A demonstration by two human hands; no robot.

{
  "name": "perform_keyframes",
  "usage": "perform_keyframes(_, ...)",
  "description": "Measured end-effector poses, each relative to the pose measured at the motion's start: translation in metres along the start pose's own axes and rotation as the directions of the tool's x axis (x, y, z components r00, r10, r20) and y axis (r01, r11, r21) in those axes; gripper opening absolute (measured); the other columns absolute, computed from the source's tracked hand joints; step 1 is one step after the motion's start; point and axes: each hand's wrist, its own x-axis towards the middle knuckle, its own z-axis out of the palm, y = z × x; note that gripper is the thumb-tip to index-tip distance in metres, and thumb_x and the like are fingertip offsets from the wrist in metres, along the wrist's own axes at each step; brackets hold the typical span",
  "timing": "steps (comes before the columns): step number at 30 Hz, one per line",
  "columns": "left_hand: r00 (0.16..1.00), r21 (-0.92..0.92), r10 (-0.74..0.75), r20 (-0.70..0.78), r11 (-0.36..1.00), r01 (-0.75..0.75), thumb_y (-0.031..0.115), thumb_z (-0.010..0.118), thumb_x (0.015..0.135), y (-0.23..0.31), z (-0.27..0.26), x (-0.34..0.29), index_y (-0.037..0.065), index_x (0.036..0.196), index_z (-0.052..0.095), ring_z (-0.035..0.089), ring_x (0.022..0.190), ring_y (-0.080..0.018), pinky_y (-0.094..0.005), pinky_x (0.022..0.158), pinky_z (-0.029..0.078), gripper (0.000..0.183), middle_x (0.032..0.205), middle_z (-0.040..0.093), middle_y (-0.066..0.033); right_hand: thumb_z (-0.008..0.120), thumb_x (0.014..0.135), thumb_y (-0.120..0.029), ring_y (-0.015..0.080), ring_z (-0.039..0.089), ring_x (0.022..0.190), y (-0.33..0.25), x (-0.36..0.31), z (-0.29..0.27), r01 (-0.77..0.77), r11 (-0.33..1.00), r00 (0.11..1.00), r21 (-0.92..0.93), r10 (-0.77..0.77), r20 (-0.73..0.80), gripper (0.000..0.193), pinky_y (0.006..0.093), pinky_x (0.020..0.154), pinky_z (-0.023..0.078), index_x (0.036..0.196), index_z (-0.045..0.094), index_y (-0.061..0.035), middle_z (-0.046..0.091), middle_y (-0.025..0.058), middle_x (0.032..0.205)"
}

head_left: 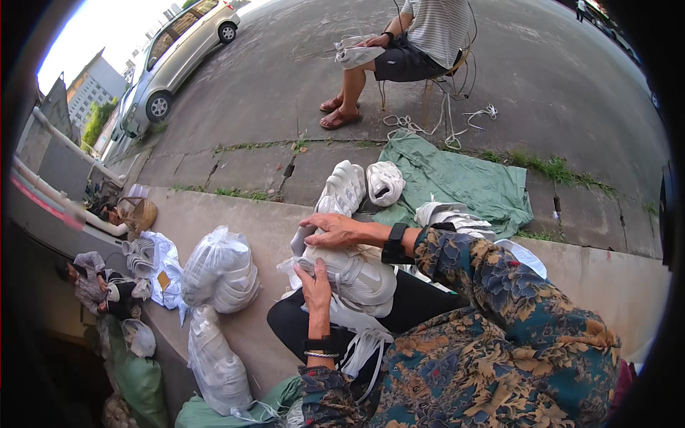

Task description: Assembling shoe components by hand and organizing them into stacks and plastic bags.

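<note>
A white mesh sneaker (360,285) lies across my lap over black trousers (421,303). Its rounded end points right and its other end lies under my hands. My right hand (334,231) closes over the far side of the shoe, fingers curled at its edge. On the near side my left hand (316,289) grips it with the thumb pointing up. White laces (365,349) hang in a bundle below the shoe. Just beyond my hands are a stack of white shoes (344,187) and a rounded white shoe (385,183).
A green cloth (464,182) lies ahead, with more white shoe pieces (454,217) nearby. Filled plastic bags (221,271) stand to my left. A seated person (428,43) with shoes on the lap faces me; another person (100,282) sits at far left. A van (178,60) is parked beyond.
</note>
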Motion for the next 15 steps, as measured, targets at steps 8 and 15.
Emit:
perform_keyframes(8,0.999,-0.367,-0.048,0.024,0.929,0.053,0.050,0.054,0.082,0.003,0.000,-0.033,-0.004,0.137,0.010,0.035,0.119,-0.0258,-0.0316,0.097,0.031,0.088,0.134,0.030,-0.0201,0.058,0.075,-0.031,0.0298,0.048,0.112,-0.002,-0.017,0.010,0.047,0.999,0.998,0.021,-0.046,-0.030,0.058,0.0341,0.094,0.038,0.124,0.044,-0.0031,0.049,0.0198,0.120)
perform_keyframes(15,0.854,-0.605,-0.339,0.396,0.604,0.520,0.046,0.048,0.087,-0.009,-0.013,-0.076,0.006,0.132,0.027,0.051,0.102,-0.0223,-0.0412,0.080,0.043,0.064,0.115,0.051,-0.0110,0.057,0.074,-0.034,0.0301,0.052,0.107,-0.009,-0.017,0.008,-0.108,0.994,0.978,0.032,0.112,-0.175,0.055,0.0337,0.092,0.039,0.118,0.051,-0.0017,0.055,0.0195,0.113)
